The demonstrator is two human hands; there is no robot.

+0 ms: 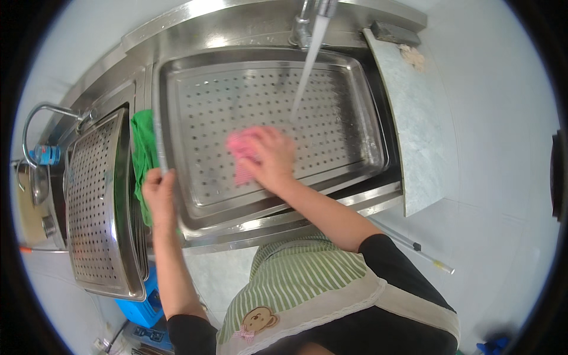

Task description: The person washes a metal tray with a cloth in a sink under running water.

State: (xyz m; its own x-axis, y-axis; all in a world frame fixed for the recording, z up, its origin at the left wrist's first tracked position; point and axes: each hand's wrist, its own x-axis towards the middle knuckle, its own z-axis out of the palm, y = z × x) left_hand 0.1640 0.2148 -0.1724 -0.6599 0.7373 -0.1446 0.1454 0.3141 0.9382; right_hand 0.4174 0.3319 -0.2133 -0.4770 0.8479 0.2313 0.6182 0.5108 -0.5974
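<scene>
A large perforated stainless steel tray (266, 102) lies over the sink, with its holes spread across the flat bottom. Water pours onto it from the faucet (327, 8) above. My right hand (273, 157) presses a pink cloth (244, 173) against the tray's bottom, left of the stream. At the tray's left rim, my left hand (159, 188) grips the edge with the thumb on top. A green cloth (144, 146) hangs beside that rim, partly behind my left hand.
More perforated trays (93, 199) stand stacked and tilted at the left, near a second faucet (49, 106) and a blue-labelled bottle (46, 154). A pale board (412, 124) borders the sink on the right, with a grey block (395, 33) at its far end. A blue crate (142, 308) sits low at left.
</scene>
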